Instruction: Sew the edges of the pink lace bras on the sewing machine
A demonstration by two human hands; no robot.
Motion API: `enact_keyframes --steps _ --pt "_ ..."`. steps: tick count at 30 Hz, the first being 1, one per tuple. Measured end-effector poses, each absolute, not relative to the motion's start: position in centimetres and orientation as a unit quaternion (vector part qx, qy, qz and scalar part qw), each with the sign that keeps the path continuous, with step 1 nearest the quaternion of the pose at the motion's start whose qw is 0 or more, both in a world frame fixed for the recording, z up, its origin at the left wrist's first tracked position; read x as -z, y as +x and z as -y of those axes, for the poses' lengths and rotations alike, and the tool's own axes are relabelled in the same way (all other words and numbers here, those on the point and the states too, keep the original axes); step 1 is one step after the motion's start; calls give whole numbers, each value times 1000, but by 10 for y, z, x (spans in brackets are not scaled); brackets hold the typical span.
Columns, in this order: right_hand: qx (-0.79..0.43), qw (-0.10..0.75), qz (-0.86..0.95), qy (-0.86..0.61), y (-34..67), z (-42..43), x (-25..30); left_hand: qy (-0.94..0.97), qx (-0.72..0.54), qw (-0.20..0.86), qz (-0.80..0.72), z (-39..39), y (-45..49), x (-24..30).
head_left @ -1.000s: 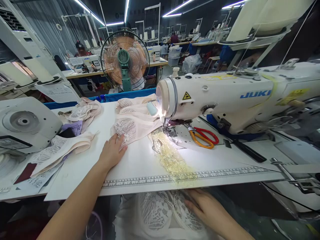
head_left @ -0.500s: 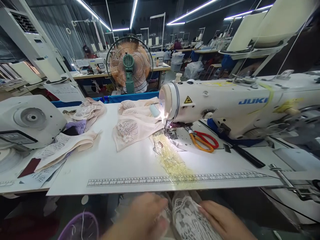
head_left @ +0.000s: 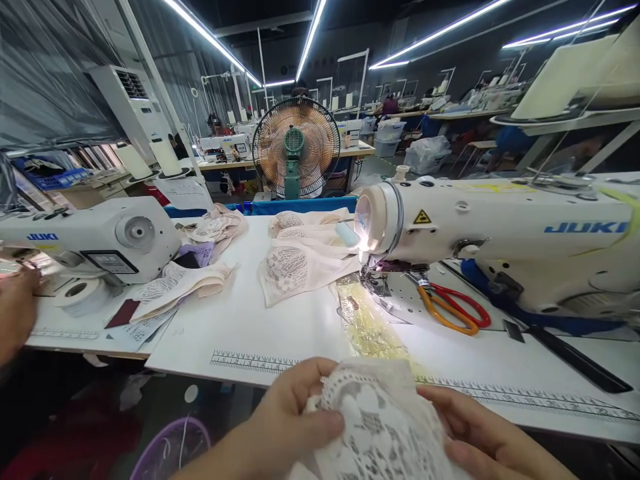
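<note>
A cream lace bra piece (head_left: 375, 420) is held up at the table's front edge, its scalloped lace border facing me. My left hand (head_left: 300, 407) grips its left side, thumb on top and fingers behind. On the right edge, my right hand (head_left: 480, 427) pinches the fabric; part of its fingers is behind the lace. Beyond the hands stands a white sewing machine (head_left: 475, 213) with its lamp lit. More lace bra pieces (head_left: 290, 270) lie left of its needle, one reaching to the presser foot. A yellowish clear film strip (head_left: 373, 320) runs from the needle area toward me.
Orange-and-red-handled scissors (head_left: 453, 310) and a black-handled tool (head_left: 580, 360) lie right of the needle. At left are a second sewing machine (head_left: 135, 233), a tape roll (head_left: 83, 297) and a co-worker's hand (head_left: 17, 310). A purple-rimmed bin (head_left: 173, 447) stands below; a fan (head_left: 295, 147) is behind.
Both my hands have risen with the lace piece from below the table edge to in front of it. The view has swung left, bringing a co-worker's hand into sight.
</note>
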State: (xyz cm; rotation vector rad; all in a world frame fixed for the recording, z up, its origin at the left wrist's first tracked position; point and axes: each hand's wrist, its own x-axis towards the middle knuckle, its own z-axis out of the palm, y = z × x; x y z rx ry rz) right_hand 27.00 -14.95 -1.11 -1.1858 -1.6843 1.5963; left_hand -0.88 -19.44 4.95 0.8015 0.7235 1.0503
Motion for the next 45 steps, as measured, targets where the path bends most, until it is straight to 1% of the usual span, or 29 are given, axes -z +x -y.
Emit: enact_keyframes --steps 3,6,8,10,12,13,15,17,19,20,21,22,25,26,28,31,34,39,45 --pt "-594 235 629 -442 253 136 -9 388 -527 667 -356 182 -34 -69" --pt "-552 225 689 -413 238 110 -22 426 -558 592 -397 159 -61 -71" --pt "-450 211 766 -409 227 89 -23 461 -561 542 -424 138 -80 -65" --pt "-292 197 832 -428 214 67 -18 508 -531 504 -454 114 -101 -57" --pt "-185 183 853 -452 200 49 -12 572 -456 475 -490 91 -122 -52" --pt "-152 178 855 -464 193 41 -9 607 -405 447 -518 80 -131 -51" --pt "-100 179 847 -491 180 29 -5 664 -291 333 -603 64 -144 -54" --pt "-49 182 836 -516 171 22 -3 672 -200 141 -699 54 -142 -62" --pt "-11 175 834 -523 166 20 -2 658 -180 -39 -730 52 -121 -69" --pt "3 168 838 -519 166 20 -2 669 -192 -90 -712 53 -104 -70" --pt "15 160 844 -511 166 21 -1 703 -207 -105 -672 54 -85 -69" --pt "24 153 850 -503 167 23 0 757 -202 -81 -616 55 -64 -65" --pt "45 150 865 -477 173 32 6 881 -132 38 -452 51 -8 -42" --pt "50 155 870 -465 177 36 10 895 -127 58 -423 48 6 -32" --pt "58 169 880 -440 186 44 17 909 -132 52 -392 39 22 -13" --pt "66 197 885 -416 203 57 27 921 -122 -14 -370 28 26 1" --pt "66 227 878 -415 218 71 31 922 -81 -57 -375 24 27 0" --pt "54 264 871 -411 228 81 31 892 -52 -58 -446 17 37 -9" --pt "46 274 874 -398 227 75 34 888 -40 -35 -456 4 41 -16"
